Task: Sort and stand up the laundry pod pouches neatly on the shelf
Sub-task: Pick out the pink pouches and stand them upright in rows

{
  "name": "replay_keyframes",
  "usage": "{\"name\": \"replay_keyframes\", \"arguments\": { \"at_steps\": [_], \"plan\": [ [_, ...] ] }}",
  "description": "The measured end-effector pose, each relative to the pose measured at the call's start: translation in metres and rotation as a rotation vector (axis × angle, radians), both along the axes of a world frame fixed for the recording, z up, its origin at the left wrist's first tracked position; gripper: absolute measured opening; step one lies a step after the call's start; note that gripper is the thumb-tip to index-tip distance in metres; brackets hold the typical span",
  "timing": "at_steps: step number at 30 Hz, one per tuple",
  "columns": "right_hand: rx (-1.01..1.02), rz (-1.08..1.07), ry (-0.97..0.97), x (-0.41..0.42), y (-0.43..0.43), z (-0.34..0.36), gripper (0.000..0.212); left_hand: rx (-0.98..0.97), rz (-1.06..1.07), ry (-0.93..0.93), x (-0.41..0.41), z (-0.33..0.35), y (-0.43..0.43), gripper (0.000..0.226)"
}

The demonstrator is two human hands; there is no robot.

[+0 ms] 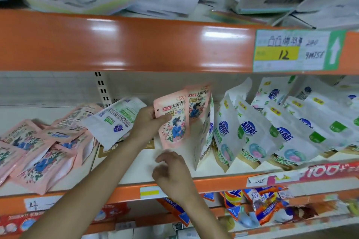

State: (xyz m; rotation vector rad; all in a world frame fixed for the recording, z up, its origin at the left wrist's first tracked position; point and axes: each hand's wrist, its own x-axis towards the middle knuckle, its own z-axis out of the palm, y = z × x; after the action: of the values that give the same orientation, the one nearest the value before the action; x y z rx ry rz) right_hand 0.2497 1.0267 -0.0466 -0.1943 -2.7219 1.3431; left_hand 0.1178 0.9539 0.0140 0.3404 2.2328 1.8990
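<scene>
Right hand hovered loose-fingered, holding nothing, just below the pouch | left hand pinched pink floral plastic laundry pod pouch upright by its top edge, above white shelf board | white-and-green pouches leaned right of it | flat pink pouches lay left of it

The left hand pinched a pink pouch upright above the shelf, overlapping a second pink pouch, while the right hand hung below, loosely curled, between a flat pink pile and leaning white pouches.
</scene>
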Motion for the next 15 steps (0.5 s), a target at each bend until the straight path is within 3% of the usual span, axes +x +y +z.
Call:
{"name": "replay_keyframes", "arguments": {
  "at_steps": [7, 11, 15],
  "plan": [
    [-0.066, -0.024, 0.038, -0.002, 0.005, -0.009, 0.028, 0.007, -0.015, 0.044, 0.008, -0.006, 0.028, 0.013],
    [-0.048, -0.013, 0.042, -0.003, 0.006, -0.012, 0.031, -0.126, -0.152, 0.072, 0.012, -0.004, 0.024, 0.032],
    [0.032, -0.011, 0.069, -0.006, 0.004, -0.013, 0.029, -0.232, -0.224, 0.078, 0.018, -0.007, 0.022, 0.029]
  ]
}}
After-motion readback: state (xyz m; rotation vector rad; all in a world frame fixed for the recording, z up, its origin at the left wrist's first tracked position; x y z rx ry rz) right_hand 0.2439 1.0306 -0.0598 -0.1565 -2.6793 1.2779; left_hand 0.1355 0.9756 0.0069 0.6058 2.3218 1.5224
